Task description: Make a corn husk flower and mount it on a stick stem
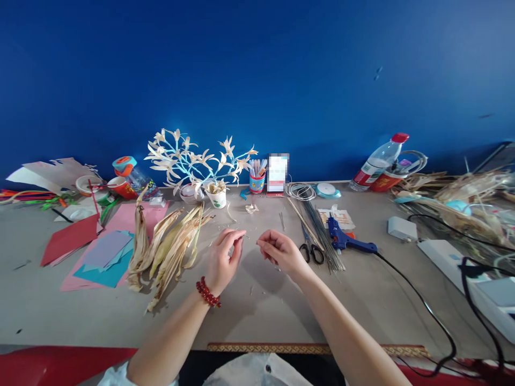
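Observation:
Over the middle of the table, my left hand [226, 258] is closed in a pinch, thumb and forefinger close together at the tips. Facing it across a small gap, my right hand [284, 251] pinches too, its other fingers curled under. Whatever sits in either pinch is too small to make out. Dried corn husks [173, 252] lie left of my left hand. Black-handled scissors [311, 252] and a bundle of thin wires [322, 230] lie right of my right hand. A blue glue gun [350, 239] rests beyond them.
Behind my hands stand husk flowers [193, 161] in a white cup [218, 198], a pen holder [257, 183] and a phone [277, 174]. Coloured paper [108, 257] lies left. A bottle [378, 161], power strip [454, 268] and black cord [418, 289] are on the right.

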### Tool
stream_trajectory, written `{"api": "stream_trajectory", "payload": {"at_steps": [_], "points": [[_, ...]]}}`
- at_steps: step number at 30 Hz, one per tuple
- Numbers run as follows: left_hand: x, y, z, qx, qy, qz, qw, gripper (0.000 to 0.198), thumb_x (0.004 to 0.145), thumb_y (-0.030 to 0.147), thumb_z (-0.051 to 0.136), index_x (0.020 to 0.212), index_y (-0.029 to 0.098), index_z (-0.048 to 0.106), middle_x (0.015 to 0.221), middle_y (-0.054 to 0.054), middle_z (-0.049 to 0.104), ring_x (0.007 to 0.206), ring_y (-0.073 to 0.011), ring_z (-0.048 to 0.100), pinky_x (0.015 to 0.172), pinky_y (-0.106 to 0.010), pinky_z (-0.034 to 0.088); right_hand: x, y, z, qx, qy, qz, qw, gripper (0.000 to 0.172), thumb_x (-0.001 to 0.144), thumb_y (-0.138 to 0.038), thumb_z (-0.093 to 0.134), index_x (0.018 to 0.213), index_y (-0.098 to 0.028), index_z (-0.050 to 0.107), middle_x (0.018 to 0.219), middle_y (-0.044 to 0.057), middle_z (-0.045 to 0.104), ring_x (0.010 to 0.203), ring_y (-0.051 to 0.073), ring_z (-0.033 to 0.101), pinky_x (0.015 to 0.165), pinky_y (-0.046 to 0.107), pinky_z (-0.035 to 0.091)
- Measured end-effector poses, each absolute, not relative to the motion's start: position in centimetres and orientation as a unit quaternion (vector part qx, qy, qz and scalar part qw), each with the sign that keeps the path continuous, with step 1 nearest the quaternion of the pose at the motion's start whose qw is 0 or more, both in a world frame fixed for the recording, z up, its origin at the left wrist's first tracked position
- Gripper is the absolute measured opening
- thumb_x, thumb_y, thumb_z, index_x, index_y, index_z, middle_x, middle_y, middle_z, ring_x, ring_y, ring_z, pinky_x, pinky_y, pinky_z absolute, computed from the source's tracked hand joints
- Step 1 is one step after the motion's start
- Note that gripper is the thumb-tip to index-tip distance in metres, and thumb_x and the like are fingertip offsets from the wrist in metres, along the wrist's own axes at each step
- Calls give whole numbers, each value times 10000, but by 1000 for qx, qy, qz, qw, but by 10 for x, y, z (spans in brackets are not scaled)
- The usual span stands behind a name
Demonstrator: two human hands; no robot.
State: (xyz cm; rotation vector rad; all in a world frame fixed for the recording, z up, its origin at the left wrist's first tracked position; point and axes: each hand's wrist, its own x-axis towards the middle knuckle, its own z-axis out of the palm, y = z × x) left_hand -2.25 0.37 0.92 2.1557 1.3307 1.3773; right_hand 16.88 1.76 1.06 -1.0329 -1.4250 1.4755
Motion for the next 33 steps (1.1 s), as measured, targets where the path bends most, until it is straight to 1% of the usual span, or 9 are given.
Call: {"api": "stream_trajectory", "payload": {"at_steps": [4, 8, 10, 12, 16, 22, 27, 31, 33], "points": [[-20, 2, 6, 713, 465, 493, 182, 123, 951, 264, 552, 1001, 209, 650, 893, -55, 684, 801, -170, 662, 758, -300, 533, 167, 13, 17, -394, -533, 620, 420, 302, 844, -474, 668, 833, -187, 573, 610, -33, 593, 462, 74, 408, 450, 203, 295], [-12, 0, 1, 617, 481, 512, 354, 175, 943, 349, 569, 990, 192, 633, 773, -13, 659, 624, -119, 616, 623, -245, 512, 163, 8, 17, -378, -545, 613, 429, 273, 828, -435, 700, 855, -176, 618, 652, -17, 616, 523, 91, 483, 497, 212, 361], [-8, -1, -2, 563, 466, 530, 430, 200, 920, 374, 602, 1005, 192, 600, 762, 2, 646, 601, -110, 607, 587, -234, 501, 160, 7, 14, -380, -570, 582, 437, 246, 829, -413, 702, 852, -175, 641, 688, -1, 642, 579, 113, 543, 533, 225, 400], [-4, -2, -4, 527, 443, 551, 472, 220, 895, 383, 637, 981, 195, 559, 756, 12, 640, 590, -104, 600, 570, -229, 493, 159, 7, 11, -387, -599, 538, 449, 205, 846, -379, 687, 839, -176, 654, 716, 14, 671, 638, 136, 598, 573, 236, 430], [-2, -3, -6, 509, 414, 560, 506, 213, 888, 372, 650, 933, 186, 558, 715, 15, 630, 603, -103, 583, 589, -231, 490, 160, 6, 11, -406, -641, 462, 458, 124, 891, -302, 635, 860, -185, 661, 730, 23, 704, 678, 154, 644, 573, 232, 430], [-2, -6, -4, 498, 401, 551, 536, 210, 895, 356, 648, 976, 162, 637, 740, -1, 632, 637, -98, 566, 605, -222, 469, 160, 4, 14, -410, -698, 373, 453, 47, 878, -216, 608, 844, -198, 636, 691, -5, 686, 600, 125, 588, 548, 213, 407], [-2, -10, -2, 493, 381, 548, 558, 225, 904, 358, 640, 1026, 169, 648, 723, 11, 602, 624, -93, 547, 602, -224, 454, 160, 3, 15, -409, -723, 323, 454, 73, 862, -162, 579, 828, -205, 627, 667, -12, 654, 575, 120, 556, 548, 208, 407], [-1, -7, -4, 460, 376, 551, 586, 231, 862, 361, 694, 983, 174, 631, 705, 29, 581, 572, -73, 523, 553, -207, 418, 162, 4, 14, -404, -736, 301, 452, 91, 851, -140, 583, 834, -206, 644, 698, -4, 648, 609, 127, 559, 577, 214, 415], [-2, -5, -6, 440, 372, 553, 602, 242, 852, 375, 702, 957, 170, 627, 671, 43, 548, 525, -55, 473, 504, -191, 368, 164, 5, 13, -405, -739, 297, 449, 78, 866, -160, 591, 844, -206, 650, 704, -2, 641, 617, 130, 547, 578, 219, 408]]}}
